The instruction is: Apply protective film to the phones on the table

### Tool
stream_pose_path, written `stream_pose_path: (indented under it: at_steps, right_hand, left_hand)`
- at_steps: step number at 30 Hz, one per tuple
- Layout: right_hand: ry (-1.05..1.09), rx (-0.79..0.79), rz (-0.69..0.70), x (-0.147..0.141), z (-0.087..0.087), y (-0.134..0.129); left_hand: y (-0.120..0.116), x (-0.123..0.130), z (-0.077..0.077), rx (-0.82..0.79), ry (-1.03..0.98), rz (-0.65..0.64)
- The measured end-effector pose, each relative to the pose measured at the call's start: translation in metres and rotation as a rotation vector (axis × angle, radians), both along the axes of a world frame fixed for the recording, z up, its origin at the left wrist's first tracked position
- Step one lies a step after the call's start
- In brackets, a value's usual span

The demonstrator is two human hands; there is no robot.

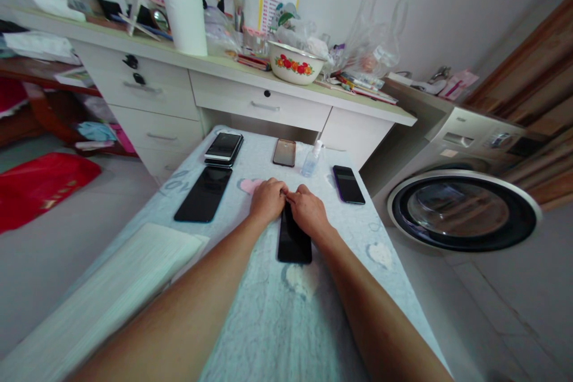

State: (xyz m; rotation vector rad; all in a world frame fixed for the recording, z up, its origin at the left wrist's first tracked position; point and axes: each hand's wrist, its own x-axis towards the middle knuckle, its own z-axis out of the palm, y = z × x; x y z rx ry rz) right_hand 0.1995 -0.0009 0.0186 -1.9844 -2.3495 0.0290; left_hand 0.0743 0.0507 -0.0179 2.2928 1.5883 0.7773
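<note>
A black smartphone (294,237) lies screen up on the cloth-covered table (277,316), its far end hidden under my hands. My left hand (267,200) is closed at the phone's upper left, fingertips pinched. From the right, my right hand (308,209) meets it, also closed, and rests over the phone's upper right side. The fingertips of both come together at the far end; whatever they pinch is too small or hidden to make out. Beyond them are a clear spray bottle (311,159) and a brownish phone case (285,152).
To the left lie a large black phone (204,194) and a stack of phones (224,148); a purple-edged phone (348,184) is on the right. A pale folded sheet (111,292) lies by my left forearm. Behind stands a cluttered desk (358,106); a washing machine (463,131) stands right.
</note>
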Motion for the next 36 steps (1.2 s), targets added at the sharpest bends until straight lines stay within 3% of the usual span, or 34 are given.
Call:
stream_pose_path:
  at_steps: [14,25,36]
  right_hand:
    - [0.02,0.004,0.03,-0.003,0.001,-0.003]
    - [0.04,-0.036,0.14,0.0,0.01,-0.017]
    - [0.081,-0.002,0.067,0.0,0.0,-0.006]
  left_hand:
    - [0.003,-0.001,-0.002,-0.042,-0.24,0.063]
    - [0.003,-0.001,0.0,-0.035,-0.278,0.081]
    - [0.005,0.0,-0.004,-0.018,-0.266,0.065]
